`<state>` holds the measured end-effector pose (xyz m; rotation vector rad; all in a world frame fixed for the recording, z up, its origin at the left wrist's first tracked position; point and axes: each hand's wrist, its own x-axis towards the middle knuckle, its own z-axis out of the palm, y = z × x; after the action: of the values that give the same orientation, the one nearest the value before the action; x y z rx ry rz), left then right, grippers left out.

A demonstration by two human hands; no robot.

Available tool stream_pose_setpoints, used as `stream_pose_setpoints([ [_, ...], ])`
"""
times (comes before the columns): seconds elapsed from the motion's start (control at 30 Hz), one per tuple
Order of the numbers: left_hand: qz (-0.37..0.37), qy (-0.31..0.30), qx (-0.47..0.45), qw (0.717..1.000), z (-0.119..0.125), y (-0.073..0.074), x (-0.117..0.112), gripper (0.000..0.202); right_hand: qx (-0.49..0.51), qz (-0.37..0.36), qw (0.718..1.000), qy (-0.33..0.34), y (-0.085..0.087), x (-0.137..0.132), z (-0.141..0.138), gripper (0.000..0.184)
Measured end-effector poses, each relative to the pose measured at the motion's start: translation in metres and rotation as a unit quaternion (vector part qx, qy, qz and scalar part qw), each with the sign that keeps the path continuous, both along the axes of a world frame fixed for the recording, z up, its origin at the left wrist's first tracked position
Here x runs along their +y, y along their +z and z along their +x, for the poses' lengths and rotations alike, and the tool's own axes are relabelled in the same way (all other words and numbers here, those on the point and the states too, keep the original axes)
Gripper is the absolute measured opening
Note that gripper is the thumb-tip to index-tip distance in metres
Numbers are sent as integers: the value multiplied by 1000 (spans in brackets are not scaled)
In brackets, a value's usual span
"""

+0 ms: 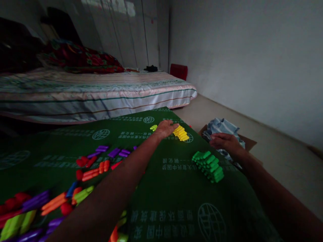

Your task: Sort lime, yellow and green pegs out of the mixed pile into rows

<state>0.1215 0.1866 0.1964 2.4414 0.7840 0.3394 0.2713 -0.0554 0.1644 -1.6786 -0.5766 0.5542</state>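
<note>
My left hand point(167, 129) reaches far across the green table sheet point(161, 188). Its fingers are stretched out and touch the near-left end of a tight row of yellow plastic toy pieces point(181, 133); its fingertips are partly hidden. A few lime pieces point(153, 127) lie just left of that hand. Past the table's right edge hovers my right hand point(225, 141), fingers loosely extended, with nothing visible in them. Between my arms stands a stacked bundle of green toy pieces point(208, 166), nearer to me than the yellow ones.
Purple pieces point(114, 153), orange pieces point(54, 203) and red pieces point(87, 161) are scattered on the table's left side, partly behind my left forearm. Right of the table lies a striped cloth point(219, 127) on cardboard point(248, 143). A bed point(101, 94) stands beyond the table.
</note>
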Motion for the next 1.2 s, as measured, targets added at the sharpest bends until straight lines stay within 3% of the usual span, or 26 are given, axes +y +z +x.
stream_pose_setpoints([
  [0.1,1,8,27,1000,11,-9,17,34,-6,-124,985,121,-2,35,18,34],
  [0.17,-4,15,45,999,19,-17,25,43,0,-179,970,164,-6,58,22,46],
  [0.3,-11,9,77,997,31,-27,34,62,41,-220,949,221,-15,93,19,81],
  [0.37,-11,-6,89,996,36,-30,35,65,59,-236,940,239,-19,104,16,87],
  [0.77,-4,-50,140,989,57,-35,30,70,85,-223,944,230,-33,116,19,66],
  [1.2,16,-87,151,985,58,-41,27,63,91,-219,947,219,-38,122,19,52],
])
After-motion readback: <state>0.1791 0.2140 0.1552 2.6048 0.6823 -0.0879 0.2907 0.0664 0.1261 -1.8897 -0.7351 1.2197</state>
